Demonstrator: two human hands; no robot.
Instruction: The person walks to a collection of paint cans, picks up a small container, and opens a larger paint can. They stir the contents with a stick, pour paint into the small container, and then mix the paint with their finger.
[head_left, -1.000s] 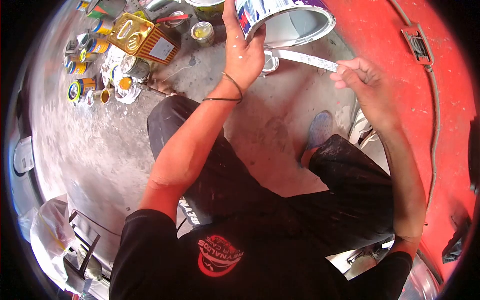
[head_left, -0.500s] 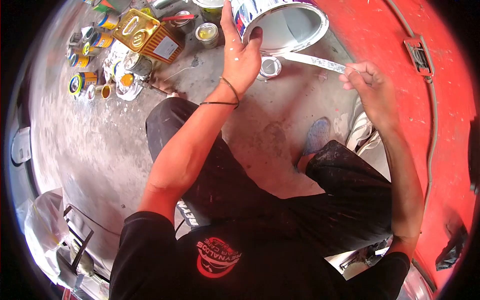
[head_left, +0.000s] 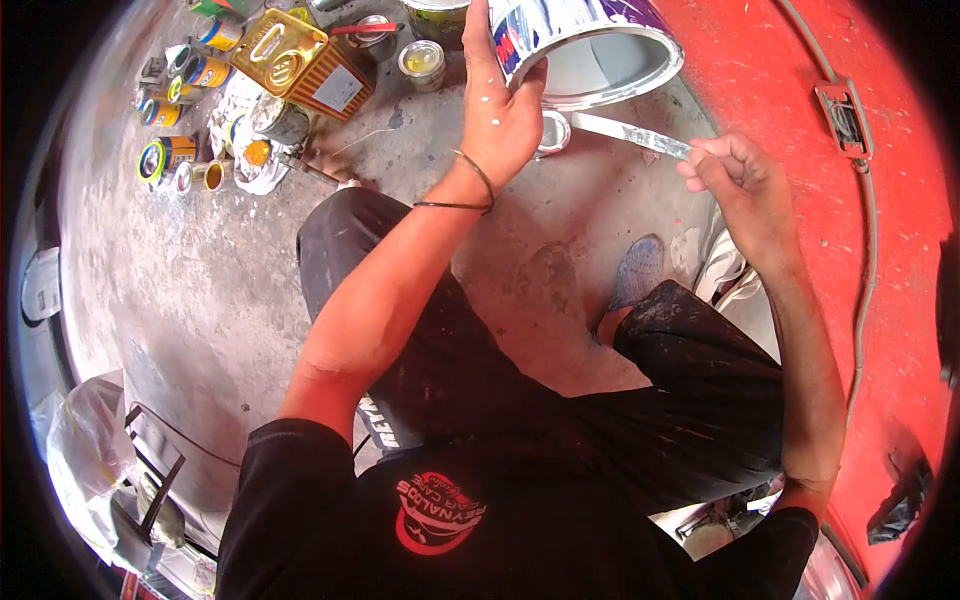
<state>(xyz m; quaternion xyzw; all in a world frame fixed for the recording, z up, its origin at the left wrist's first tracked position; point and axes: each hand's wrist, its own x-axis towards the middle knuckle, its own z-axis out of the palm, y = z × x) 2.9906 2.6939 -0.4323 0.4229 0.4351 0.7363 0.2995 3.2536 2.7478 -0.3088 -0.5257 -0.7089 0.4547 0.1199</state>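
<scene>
My left hand grips a large paint can at its side, thumb near the rim. The can lies tipped over, its mouth facing toward me, and greyish-white paint coats the inside. Between the thumb and fingers of my right hand is the end of a flat stirring stick smeared with white paint. Its far end points left, just below the can's rim. Beneath the can, a small paint cup stands on the floor, partly hidden behind my left hand and the can.
A gold rectangular tin, a small open-topped can and several paint tins stand on the concrete floor at upper left. A white rag lies among them. Along the right runs a red surface with a grey cable.
My left hand and the paint can have shifted to the right. The stirring stick has dipped slightly, while my right hand stays almost in place.
</scene>
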